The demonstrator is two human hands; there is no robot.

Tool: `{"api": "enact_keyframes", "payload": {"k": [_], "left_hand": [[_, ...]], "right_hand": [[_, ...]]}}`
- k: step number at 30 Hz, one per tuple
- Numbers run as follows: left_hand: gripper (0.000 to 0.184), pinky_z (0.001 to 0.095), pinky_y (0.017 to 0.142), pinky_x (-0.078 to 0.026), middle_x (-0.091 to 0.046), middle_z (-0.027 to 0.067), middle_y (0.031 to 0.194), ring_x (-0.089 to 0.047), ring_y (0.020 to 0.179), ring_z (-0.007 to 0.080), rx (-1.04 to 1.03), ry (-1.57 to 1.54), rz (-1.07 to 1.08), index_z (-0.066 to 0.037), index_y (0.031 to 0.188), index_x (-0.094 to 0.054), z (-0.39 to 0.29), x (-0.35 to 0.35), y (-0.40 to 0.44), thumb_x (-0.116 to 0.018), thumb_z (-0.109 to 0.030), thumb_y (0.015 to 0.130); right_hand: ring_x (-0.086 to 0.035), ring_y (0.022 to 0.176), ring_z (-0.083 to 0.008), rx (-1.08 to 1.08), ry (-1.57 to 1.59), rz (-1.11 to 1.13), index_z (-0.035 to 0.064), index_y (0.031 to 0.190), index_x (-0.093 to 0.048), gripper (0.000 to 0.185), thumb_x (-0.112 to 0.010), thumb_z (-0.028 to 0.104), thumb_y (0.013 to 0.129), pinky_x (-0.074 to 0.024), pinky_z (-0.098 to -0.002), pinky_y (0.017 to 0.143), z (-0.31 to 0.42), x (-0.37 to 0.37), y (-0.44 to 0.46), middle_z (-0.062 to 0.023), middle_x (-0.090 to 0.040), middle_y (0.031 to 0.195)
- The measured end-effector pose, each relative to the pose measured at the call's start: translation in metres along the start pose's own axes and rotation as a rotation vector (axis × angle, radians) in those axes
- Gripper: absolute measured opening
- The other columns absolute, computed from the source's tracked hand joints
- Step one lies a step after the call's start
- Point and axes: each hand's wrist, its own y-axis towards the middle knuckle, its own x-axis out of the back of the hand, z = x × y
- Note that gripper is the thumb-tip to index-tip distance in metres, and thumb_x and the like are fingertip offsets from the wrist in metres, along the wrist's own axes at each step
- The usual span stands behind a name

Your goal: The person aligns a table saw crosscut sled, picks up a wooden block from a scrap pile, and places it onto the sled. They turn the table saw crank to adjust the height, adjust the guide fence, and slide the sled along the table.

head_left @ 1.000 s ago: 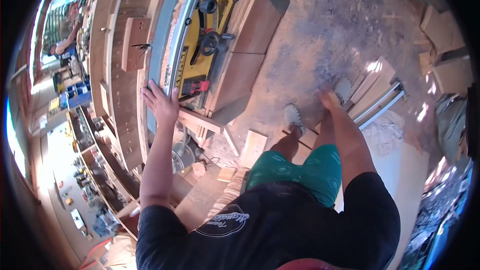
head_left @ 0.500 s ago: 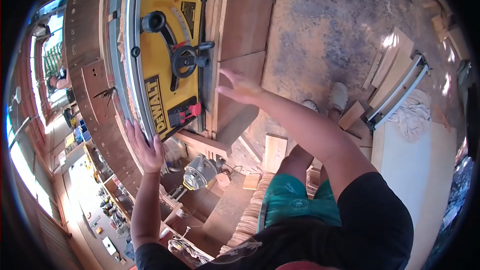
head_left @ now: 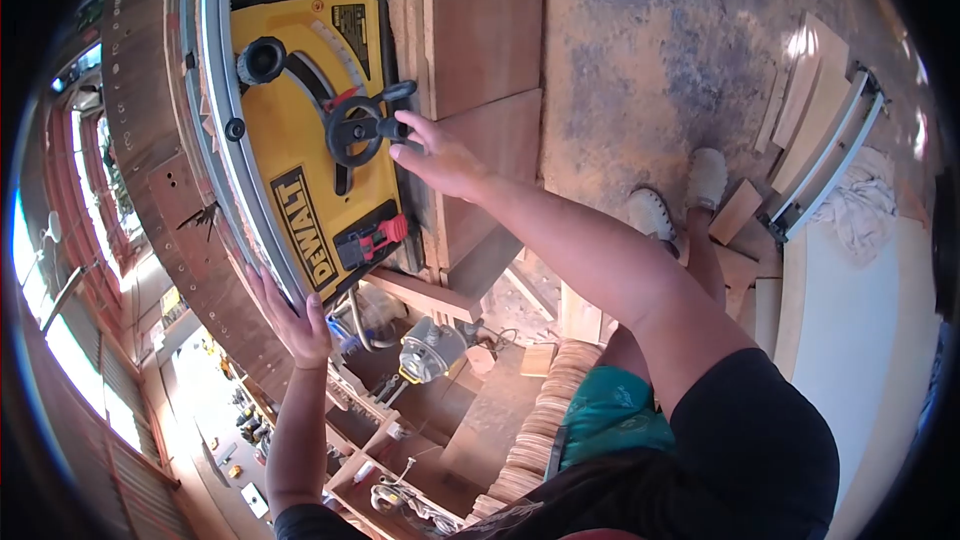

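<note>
My left hand (head_left: 293,325) lies with its fingers spread on the edge of the saw table, beside the metal rail (head_left: 235,130). My right hand (head_left: 437,155) is at the handle knob of the black handwheel (head_left: 354,132), thumb and forefinger apart around the knob's end. The wheel sits on the yellow DeWalt saw front (head_left: 280,110). Below the wheel is a red switch (head_left: 385,236), and above it a black round knob (head_left: 262,60).
Wooden cabinet panels (head_left: 485,60) flank the saw on the right. A clear-bodied power tool (head_left: 428,352) sits below it. Stacked wooden pieces (head_left: 545,420) are near my legs. Boards (head_left: 810,100), a metal rail piece (head_left: 825,165) and a cloth (head_left: 860,205) lie at the right.
My right hand has moved from low by my legs up and left to the handwheel. My left hand stays on the table edge. The view has shifted toward the saw front.
</note>
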Motion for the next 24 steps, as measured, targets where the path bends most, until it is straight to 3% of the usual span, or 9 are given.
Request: {"api": "enact_keyframes", "payload": {"k": [6,8,12,15,18,22,23,24], "left_hand": [[0.069,0.0512,0.115,-0.019,-0.021,0.03,0.153,-0.021,0.142,0.0454,-0.002,0.002,-0.003,0.005,0.146,-0.027,-0.003,-0.001,0.001,-0.048,-0.037,0.096],[0.069,0.0512,0.115,-0.019,-0.02,0.0301,0.153,-0.021,0.142,0.0451,-0.004,-0.033,-0.009,0.006,0.146,-0.026,-0.004,-0.001,0.002,-0.046,-0.038,0.097],[0.069,0.0515,0.115,-0.019,-0.02,0.0304,0.152,-0.021,0.142,0.0451,-0.008,-0.013,-0.011,0.006,0.146,-0.026,-0.002,0.0,0.003,-0.044,-0.04,0.098],[0.069,0.0518,0.115,-0.019,-0.021,0.0305,0.152,-0.021,0.142,0.0454,-0.03,-0.012,-0.022,0.006,0.146,-0.027,-0.003,-0.001,0.004,-0.043,-0.04,0.098],[0.068,0.052,0.115,-0.019,-0.023,0.0315,0.151,-0.023,0.141,0.0466,0.005,-0.024,-0.008,0.007,0.145,-0.028,0.0,0.004,0.002,-0.043,-0.039,0.097],[0.067,0.0527,0.114,-0.02,-0.024,0.0334,0.15,-0.024,0.14,0.049,-0.006,-0.041,0.001,0.008,0.144,-0.03,0.002,0.007,0.002,-0.044,-0.037,0.096],[0.067,0.0532,0.114,-0.02,-0.024,0.0335,0.15,-0.024,0.14,0.049,-0.006,-0.04,0.01,0.008,0.144,-0.03,0.002,0.007,0.003,-0.044,-0.037,0.096],[0.068,0.0536,0.114,-0.02,-0.024,0.0337,0.15,-0.024,0.14,0.0489,-0.007,-0.036,0.016,0.008,0.143,-0.03,0.001,0.008,0.004,-0.045,-0.038,0.095]], "right_hand": [[-0.036,0.139,-0.0291,-0.079,0.136,-0.012,0.0005,0.149,-0.022,0.076,-0.055,0.041,0.095,-0.0338,-0.0374,0.111,-0.039,0.016,0.002,-0.0201,-0.033,0.151],[-0.033,0.141,-0.0256,-0.2,0.326,-0.042,-0.0015,0.15,-0.019,0.078,-0.053,0.044,0.096,-0.0327,-0.0357,0.112,-0.045,0.03,0.001,-0.0192,-0.03,0.153],[-0.023,0.144,-0.0296,-0.15,0.622,0.016,-0.0045,0.149,-0.017,0.083,-0.051,0.049,0.096,-0.0271,-0.0431,0.115,-0.054,0.039,0.022,-0.022,-0.024,0.154],[-0.021,0.145,-0.0317,-0.127,0.774,-0.002,-0.0037,0.15,-0.012,0.08,-0.046,0.047,0.099,-0.0218,-0.0443,0.117,-0.017,0.028,0.042,-0.0233,-0.019,0.155],[-0.022,0.145,-0.0326,-0.17,0.797,-0.062,-0.0056,0.15,-0.009,0.08,-0.042,0.048,0.1,-0.0219,-0.0448,0.117,0.008,0.023,0.05,-0.0253,-0.019,0.155],[-0.024,0.143,-0.034,-0.212,0.752,-0.123,-0.0087,0.148,-0.015,0.08,-0.041,0.049,0.1,-0.0253,-0.0446,0.116,-0.018,0.021,0.055,-0.0269,-0.022,0.153],[-0.037,0.136,-0.0342,-0.226,0.739,-0.201,-0.0097,0.144,-0.026,0.074,-0.041,0.048,0.1,-0.0314,-0.0441,0.113,-0.022,0.018,0.056,-0.0282,-0.033,0.147],[-0.037,0.136,-0.0342,-0.225,0.733,-0.197,-0.0097,0.144,-0.026,0.074,-0.041,0.048,0.1,-0.0314,-0.0441,0.113,-0.02,0.016,0.059,-0.0282,-0.033,0.147]]}}
